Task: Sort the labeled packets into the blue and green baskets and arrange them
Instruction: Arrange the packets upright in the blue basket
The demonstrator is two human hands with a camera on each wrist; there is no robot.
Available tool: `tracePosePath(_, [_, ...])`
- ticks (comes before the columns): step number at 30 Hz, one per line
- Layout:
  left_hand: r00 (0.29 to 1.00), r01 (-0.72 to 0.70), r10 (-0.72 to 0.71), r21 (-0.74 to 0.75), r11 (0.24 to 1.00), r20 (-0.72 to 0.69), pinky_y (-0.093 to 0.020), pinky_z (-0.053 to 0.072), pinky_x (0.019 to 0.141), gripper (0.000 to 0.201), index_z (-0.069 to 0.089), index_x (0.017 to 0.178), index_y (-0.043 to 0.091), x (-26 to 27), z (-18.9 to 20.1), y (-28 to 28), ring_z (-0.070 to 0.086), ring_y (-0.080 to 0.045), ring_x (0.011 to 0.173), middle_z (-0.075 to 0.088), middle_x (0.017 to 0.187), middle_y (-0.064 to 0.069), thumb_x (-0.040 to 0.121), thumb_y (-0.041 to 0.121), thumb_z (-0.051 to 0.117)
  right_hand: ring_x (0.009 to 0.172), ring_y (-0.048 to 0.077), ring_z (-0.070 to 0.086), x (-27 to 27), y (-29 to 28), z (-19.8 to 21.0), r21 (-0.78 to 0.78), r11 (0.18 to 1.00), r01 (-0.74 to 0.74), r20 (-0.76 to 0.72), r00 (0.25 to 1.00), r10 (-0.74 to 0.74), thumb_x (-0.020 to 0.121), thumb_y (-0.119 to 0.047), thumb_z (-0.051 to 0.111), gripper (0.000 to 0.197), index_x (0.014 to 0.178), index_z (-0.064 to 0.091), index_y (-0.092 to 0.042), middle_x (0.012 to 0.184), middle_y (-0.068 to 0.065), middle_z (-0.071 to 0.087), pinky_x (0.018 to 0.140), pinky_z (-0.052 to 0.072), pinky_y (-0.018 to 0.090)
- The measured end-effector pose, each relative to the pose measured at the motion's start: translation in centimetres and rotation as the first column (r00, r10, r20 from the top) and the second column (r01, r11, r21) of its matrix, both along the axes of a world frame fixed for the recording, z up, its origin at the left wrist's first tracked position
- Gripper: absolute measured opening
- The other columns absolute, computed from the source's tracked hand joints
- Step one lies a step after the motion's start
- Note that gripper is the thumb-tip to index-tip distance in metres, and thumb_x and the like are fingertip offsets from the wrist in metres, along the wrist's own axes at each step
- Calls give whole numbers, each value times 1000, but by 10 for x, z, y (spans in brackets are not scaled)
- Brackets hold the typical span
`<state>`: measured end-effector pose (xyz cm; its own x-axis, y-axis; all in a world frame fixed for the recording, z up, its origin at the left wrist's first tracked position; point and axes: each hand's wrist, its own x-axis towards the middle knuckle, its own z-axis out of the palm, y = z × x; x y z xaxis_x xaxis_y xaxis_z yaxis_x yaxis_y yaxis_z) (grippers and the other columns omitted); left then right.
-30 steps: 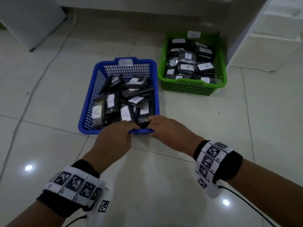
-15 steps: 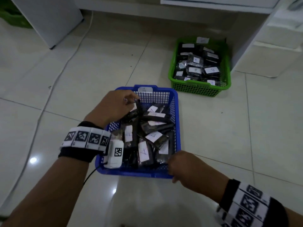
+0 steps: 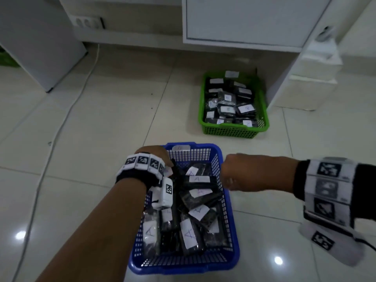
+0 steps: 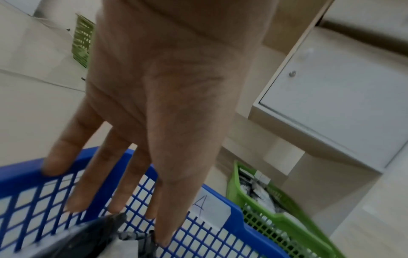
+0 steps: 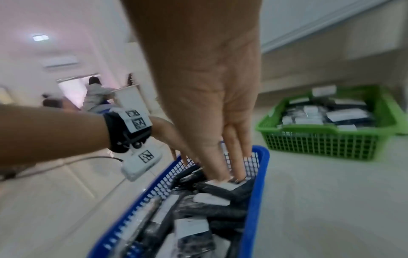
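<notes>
The blue basket (image 3: 183,267) stands on the floor in front of me, filled with black packets (image 3: 189,235) bearing white "A" labels. My left hand (image 3: 156,157) reaches into its far left corner; in the left wrist view its fingers (image 4: 95,183) are straight along the mesh wall (image 4: 238,214), tips just above a black packet (image 4: 92,237). My right hand (image 3: 232,176) is over the right rim, and its straight fingers (image 5: 229,172) press down on a labeled packet (image 5: 223,187). The green basket (image 3: 230,132) behind holds packets (image 3: 225,108) labeled "B".
A white cabinet (image 3: 244,21) and stacked white boxes (image 3: 313,74) stand behind the green basket. A cable (image 3: 61,123) runs across the tiled floor on the left from a wall socket (image 3: 87,22). People (image 5: 95,94) are far off in the right wrist view.
Both hands have let go of the blue basket's near rim. The left went to the far left corner, then the right moved up to the right side and into the basket.
</notes>
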<state>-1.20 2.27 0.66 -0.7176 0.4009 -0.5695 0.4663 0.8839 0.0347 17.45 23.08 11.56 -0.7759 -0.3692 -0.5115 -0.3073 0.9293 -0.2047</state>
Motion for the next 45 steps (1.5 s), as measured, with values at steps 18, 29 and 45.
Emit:
tracePosePath(18, [883,466,-470,-103,879,-11,-35,56,84,25,69,114,30,-1,24,71,64,-21,94,65,112,5,90,30,67,84,10,71,-67,40,18,-206,902,380,30,924,-382,92,-21,66,17,105,75,-14,91,-2,75,85,56,28])
tracePosePath(29, [980,167,-185,194,967,79,-35,51,81,31,65,97,9,30,-19,59,60,-23,85,67,101,-10,100,37,51,68,9,71,-153,24,-12,-395,666,633,94,749,-656,84,-15,73,15,98,74,-12,81,-1,75,65,58,24])
tracePosePath(45, [936,-332,197,537,776,293,-34,51,78,32,70,106,15,21,-10,30,62,-17,92,67,105,0,82,33,80,94,22,70,-116,0,-65,-116,909,400,70,916,-394,84,3,64,27,105,76,-9,106,8,74,75,58,26])
